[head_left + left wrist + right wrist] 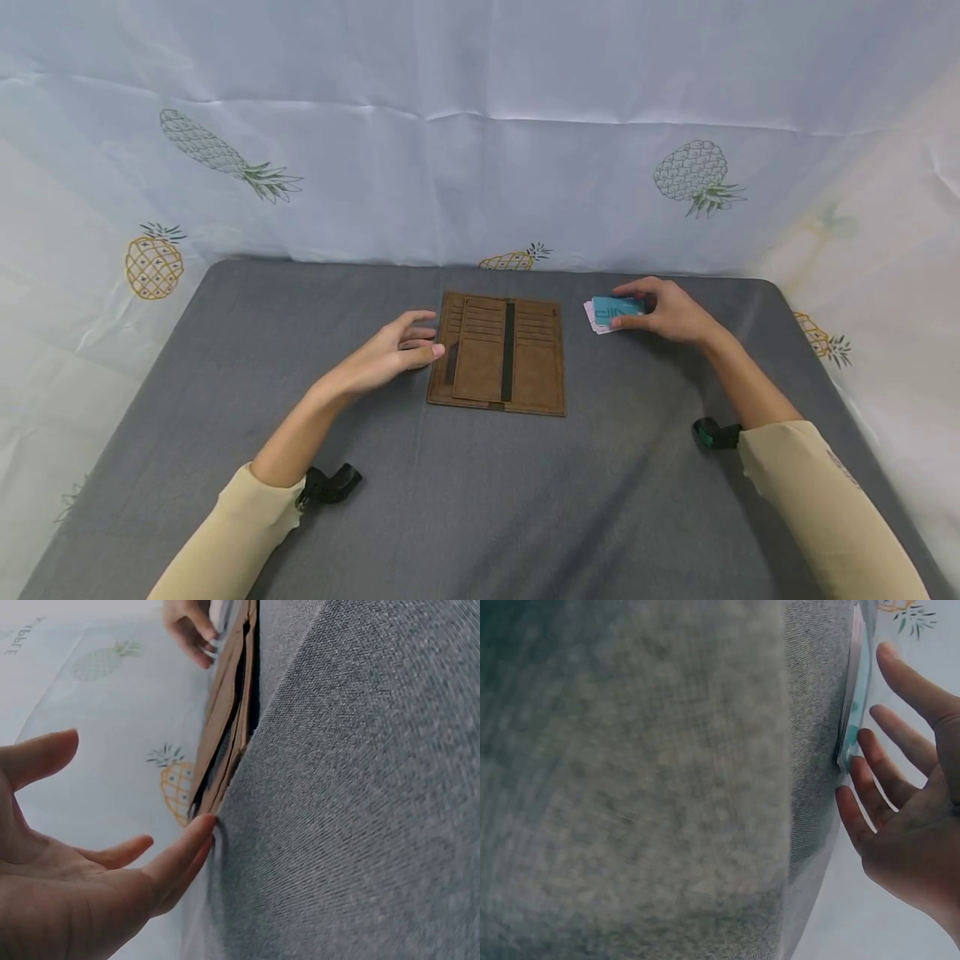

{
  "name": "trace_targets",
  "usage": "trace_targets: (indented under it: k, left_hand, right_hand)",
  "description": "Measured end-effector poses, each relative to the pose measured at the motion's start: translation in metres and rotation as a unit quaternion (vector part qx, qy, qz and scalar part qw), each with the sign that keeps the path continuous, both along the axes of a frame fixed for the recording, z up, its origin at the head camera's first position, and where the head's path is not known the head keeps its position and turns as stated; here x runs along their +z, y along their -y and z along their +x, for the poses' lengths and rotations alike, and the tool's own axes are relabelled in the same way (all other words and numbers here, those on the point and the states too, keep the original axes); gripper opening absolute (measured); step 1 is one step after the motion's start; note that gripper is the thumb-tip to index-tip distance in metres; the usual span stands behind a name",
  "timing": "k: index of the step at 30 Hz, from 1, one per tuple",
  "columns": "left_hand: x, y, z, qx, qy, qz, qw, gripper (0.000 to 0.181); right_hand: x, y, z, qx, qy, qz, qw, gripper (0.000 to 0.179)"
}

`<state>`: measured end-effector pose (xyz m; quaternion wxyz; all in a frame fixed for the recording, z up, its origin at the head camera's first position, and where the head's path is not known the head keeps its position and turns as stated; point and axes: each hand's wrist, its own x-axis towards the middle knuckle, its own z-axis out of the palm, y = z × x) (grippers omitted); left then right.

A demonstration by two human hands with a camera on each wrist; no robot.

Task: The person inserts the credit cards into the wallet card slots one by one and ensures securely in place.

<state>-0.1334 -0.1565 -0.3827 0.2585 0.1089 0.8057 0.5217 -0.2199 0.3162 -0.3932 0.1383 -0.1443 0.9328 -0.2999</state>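
With the left hand relaxed beside the left edge of the wallet, the right hand, loosely spread and not yet gripping, straddles the cards on the table right of it, best pinched evenly by opposite edges.

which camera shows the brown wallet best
The head view: it shows the wallet from above, lying open, with its card slots and dark strip visible. The left wrist view catches it nearly edge-on; the right wrist view doesn't show it.
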Motion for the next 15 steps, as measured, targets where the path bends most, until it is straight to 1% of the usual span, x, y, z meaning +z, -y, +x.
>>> trace_targets:
  k: [3, 7, 11, 15]
  left_hand:
    - [-0.001, -0.001, -0.001, 0.011, 0.005, 0.008, 0.9999, 0.080]
    - [-0.003, -0.005, -0.002, 0.020, 0.000, 0.009, 0.9998, 0.080]
    - [-0.006, -0.011, -0.004, 0.029, -0.011, 0.005, 0.9995, 0.080]
    - [-0.006, -0.015, -0.005, 0.036, -0.024, 0.001, 0.9990, 0.079]
  right_hand:
    - [-0.002, 0.000, -0.003, 0.002, -0.003, 0.009, 1.0000, 0.064]
    - [-0.003, 0.000, -0.005, 0.004, -0.009, 0.017, 0.9998, 0.061]
    - [-0.004, -0.001, -0.006, 0.003, -0.011, 0.016, 0.9998, 0.058]
    - [-0.005, -0.002, -0.008, 0.002, -0.013, 0.015, 0.9998, 0.057]
